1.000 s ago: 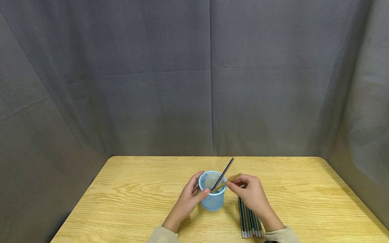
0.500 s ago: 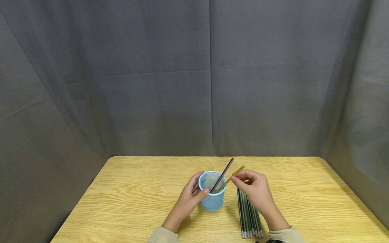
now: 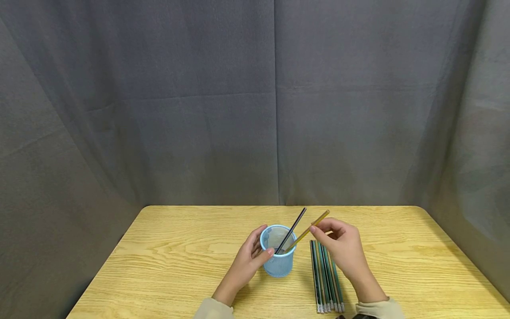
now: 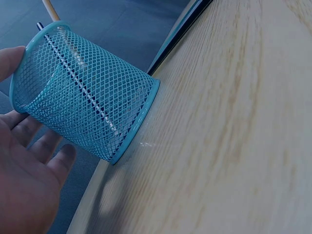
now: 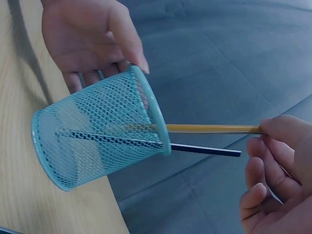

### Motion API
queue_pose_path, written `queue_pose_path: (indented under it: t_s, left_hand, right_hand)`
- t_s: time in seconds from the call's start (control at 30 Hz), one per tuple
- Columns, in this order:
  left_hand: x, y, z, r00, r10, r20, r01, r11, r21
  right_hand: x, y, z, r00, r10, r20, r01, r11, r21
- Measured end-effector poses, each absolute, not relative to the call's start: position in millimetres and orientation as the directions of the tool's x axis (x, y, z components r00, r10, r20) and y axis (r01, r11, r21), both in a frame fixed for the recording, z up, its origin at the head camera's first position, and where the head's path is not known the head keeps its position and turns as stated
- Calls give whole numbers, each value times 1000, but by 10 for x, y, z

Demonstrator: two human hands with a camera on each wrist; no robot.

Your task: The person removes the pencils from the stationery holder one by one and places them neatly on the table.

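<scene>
A light blue wire-mesh pencil cup (image 3: pixel 278 266) stands upright on the table. My left hand (image 3: pixel 246 267) holds its left side, the thumb over the near rim and the fingers around the far side. A dark pencil (image 5: pixel 204 149) leans inside, its lower end down at the cup's base and its top past the rim. Between thumb and index finger, my right hand (image 3: pixel 343 249) pinches a yellow pencil (image 5: pixel 214 129). That pencil slants into the cup; through the mesh, its lower end shows short of the bottom. In the left wrist view the cup (image 4: pixel 92 92) hides part of the fingers.
Several dark green and dark pencils (image 3: pixel 327 283) lie side by side right of the cup, below the right hand, silver ends toward me. The wood-grain table (image 3: pixel 179 252) has rounded far corners. Grey curtains (image 3: pixel 199 133) hang behind and at both sides.
My right hand has moved right and slightly away from me, and the yellow pencil has swung steeper, its top rising right. The left hand, cup and dark pencil stay nearly still.
</scene>
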State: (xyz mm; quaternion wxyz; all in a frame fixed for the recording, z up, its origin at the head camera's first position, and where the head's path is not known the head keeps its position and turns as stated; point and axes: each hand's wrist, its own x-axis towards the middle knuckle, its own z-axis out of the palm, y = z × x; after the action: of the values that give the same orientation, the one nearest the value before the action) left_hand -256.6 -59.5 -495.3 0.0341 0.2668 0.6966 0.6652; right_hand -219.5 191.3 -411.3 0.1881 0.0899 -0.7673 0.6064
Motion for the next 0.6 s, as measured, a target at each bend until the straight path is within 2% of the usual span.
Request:
queue_pose_path:
  t_s: [0.37, 0.6]
  left_hand:
    - [-2564, -591, -4947, -862, 404, 304, 325, -18, 945]
    - [-2566, -591, -4948, -863, 402, 306, 329, -15, 944]
  right_hand:
    - [-2149, 1977, -3988, -887, 157, 434, -402, 198, -894]
    - [-2109, 1997, -3898, -876, 239, 420, -413, 78, -907]
